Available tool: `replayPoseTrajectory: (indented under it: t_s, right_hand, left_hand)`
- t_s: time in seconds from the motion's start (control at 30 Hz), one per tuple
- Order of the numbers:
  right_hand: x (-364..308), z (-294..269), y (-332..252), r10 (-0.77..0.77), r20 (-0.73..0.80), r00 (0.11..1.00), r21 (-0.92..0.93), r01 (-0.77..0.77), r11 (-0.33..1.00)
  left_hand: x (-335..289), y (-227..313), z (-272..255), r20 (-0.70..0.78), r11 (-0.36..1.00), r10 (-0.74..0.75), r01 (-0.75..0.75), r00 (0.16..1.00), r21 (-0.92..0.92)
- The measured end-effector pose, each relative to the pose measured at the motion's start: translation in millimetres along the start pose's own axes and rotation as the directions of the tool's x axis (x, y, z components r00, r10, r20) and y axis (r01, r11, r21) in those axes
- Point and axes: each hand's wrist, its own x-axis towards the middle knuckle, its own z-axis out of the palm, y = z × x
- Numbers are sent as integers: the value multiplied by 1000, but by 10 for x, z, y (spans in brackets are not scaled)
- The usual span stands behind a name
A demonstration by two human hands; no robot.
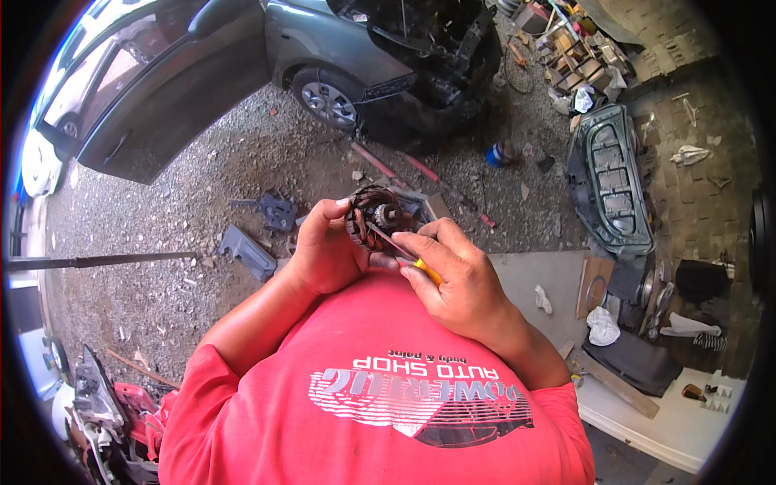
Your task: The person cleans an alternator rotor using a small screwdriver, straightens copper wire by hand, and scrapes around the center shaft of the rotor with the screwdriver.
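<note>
A motor part (370, 212) is cradled in the left hand (325, 257), fingers curled against it; a screwdriver (428, 272), best guided gently, is pinched in the right hand (454, 271), fingers closed.

Around us spreads a gravel floor (162, 218), littered with pale stones and giving way to brownish ground (687, 182) on the right. Ahead we see a dark grey-green car (311, 40), its front door (186, 105) swung open. A white worktop (695, 424) fills our lower right. Daylight glares brightest along our left edge; the car's front sits in shadow.
</note>
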Motion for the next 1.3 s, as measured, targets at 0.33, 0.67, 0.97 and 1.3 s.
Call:
replayPoseTrajectory:
  t_s: [0.33,0.67,0.97,1.3]
  right_hand:
    - [-62,123,-17,30,-66,997,42,-27,999]
    - [-58,60,-96,49,4,999,137,-50,989]
    - [87,222,-138,176,19,984,377,-170,911]
    - [309,592,10,108,-187,976,300,-48,953]
  left_hand:
    - [58,-101,-16,-95,986,122,-110,988,128]
    - [112,-127,37,-82,919,371,-353,925,175]
    - [143,-137,101,-25,710,630,-562,776,425]
    - [376,20,278,-269,726,684,-599,678,338]
